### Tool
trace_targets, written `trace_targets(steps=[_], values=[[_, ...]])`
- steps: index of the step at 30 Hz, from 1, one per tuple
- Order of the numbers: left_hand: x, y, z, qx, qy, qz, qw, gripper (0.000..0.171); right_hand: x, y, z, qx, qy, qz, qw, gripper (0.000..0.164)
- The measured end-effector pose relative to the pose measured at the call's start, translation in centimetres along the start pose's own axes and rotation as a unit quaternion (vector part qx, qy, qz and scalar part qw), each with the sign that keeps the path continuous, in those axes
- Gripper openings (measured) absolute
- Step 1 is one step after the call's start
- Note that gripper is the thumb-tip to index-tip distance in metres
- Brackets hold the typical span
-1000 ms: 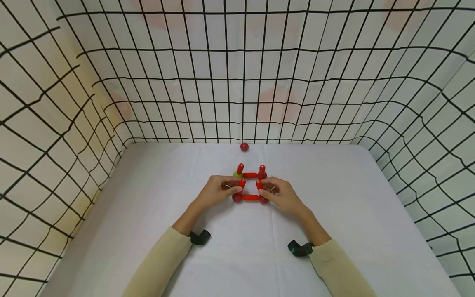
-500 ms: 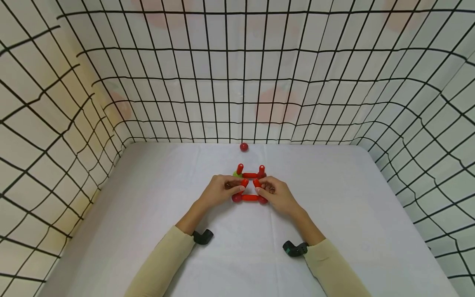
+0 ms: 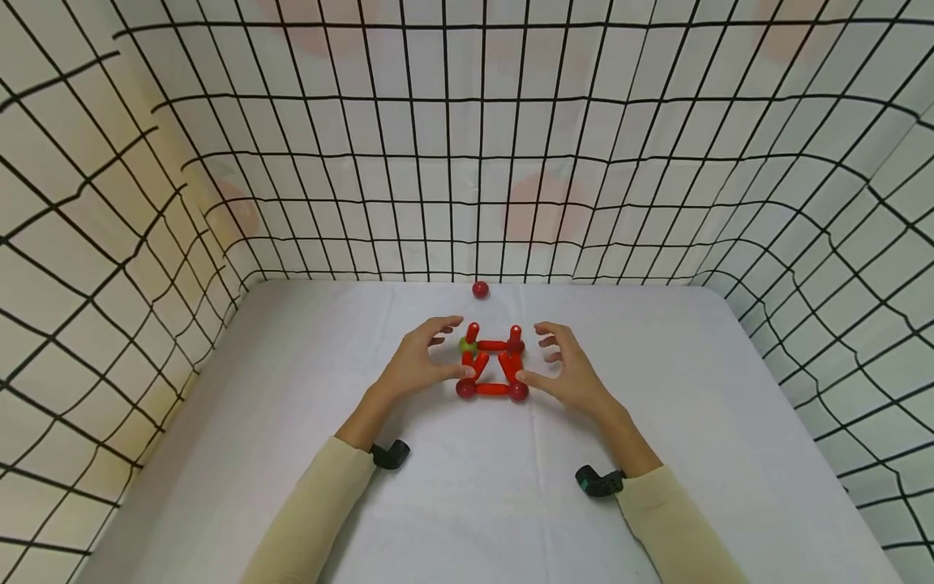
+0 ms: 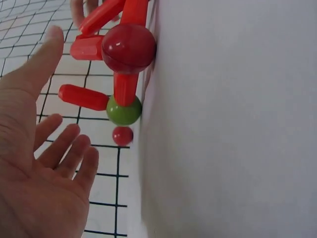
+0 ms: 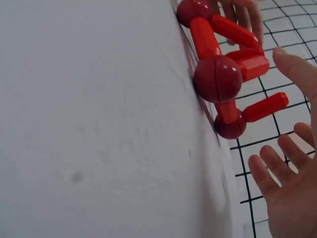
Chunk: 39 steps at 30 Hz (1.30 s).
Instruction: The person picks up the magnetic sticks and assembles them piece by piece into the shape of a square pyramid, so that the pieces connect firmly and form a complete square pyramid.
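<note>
A small frame of red rods (image 3: 492, 389) and balls stands on the white cloth between the hands. Three corner balls are dark red, such as the near right ball (image 5: 218, 78); the far left one is a green ball (image 4: 124, 109). Rods rise from the corners, and the two near rods lean inward. My left hand (image 3: 417, 361) is to the left of the frame, thumb and fingers spread, holding nothing. On the other side, my right hand (image 3: 572, 369) has the same spread shape and holds nothing. Both wrist views show the thumbs apart from the rods.
A loose red ball (image 3: 480, 289) lies behind the frame, near the table's back edge. Black wire mesh (image 3: 481, 154) with white cloth behind it encloses the back and both sides. White cloth (image 3: 489, 503) covers the table.
Earlier both hands pinched the near upright rods, which tilted further inward by half a second ago. Now the fingers have let go and spread apart, and the rods stay leaning.
</note>
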<state>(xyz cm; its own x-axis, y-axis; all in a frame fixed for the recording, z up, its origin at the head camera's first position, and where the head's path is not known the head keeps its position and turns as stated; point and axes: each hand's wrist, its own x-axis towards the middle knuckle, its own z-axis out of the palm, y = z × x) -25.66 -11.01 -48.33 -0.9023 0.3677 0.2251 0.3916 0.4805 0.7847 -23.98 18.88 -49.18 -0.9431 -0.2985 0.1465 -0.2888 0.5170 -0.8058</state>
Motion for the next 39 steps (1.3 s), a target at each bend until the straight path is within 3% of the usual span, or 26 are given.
trace_targets(steps=[3, 9, 14, 23, 31, 39], values=[[0.3, 0.0, 0.1, 0.024, -0.032, -0.011, 0.9991, 0.097, 0.3, 0.4, 0.1, 0.005, -0.042, 0.0, 0.999, 0.097], [0.8, -0.4, 0.9, 0.037, -0.069, -0.014, 0.9968, 0.099, 0.5, 0.6, 0.9, -0.003, -0.098, 0.015, 0.995, 0.089], [0.7, -0.7, 1.3, 0.036, -0.071, 0.005, 0.9968, 0.094, 0.2, 0.3, 1.1, -0.008, -0.1, 0.025, 0.995, 0.08], [0.7, -0.4, 1.4, 0.035, -0.08, 0.034, 0.9956, 0.082, 0.0, 0.2, 1.3, -0.014, -0.102, -0.021, 0.994, 0.073], [0.6, -0.1, 1.4, 0.033, -0.087, 0.057, 0.9941, 0.077, 0.0, 0.3, 1.5, -0.034, -0.102, -0.032, 0.994, 0.069], [0.6, -0.2, 1.5, 0.041, -0.088, 0.053, 0.9939, 0.079, -0.1, 0.1, 1.4, -0.039, -0.105, -0.024, 0.993, 0.072]])
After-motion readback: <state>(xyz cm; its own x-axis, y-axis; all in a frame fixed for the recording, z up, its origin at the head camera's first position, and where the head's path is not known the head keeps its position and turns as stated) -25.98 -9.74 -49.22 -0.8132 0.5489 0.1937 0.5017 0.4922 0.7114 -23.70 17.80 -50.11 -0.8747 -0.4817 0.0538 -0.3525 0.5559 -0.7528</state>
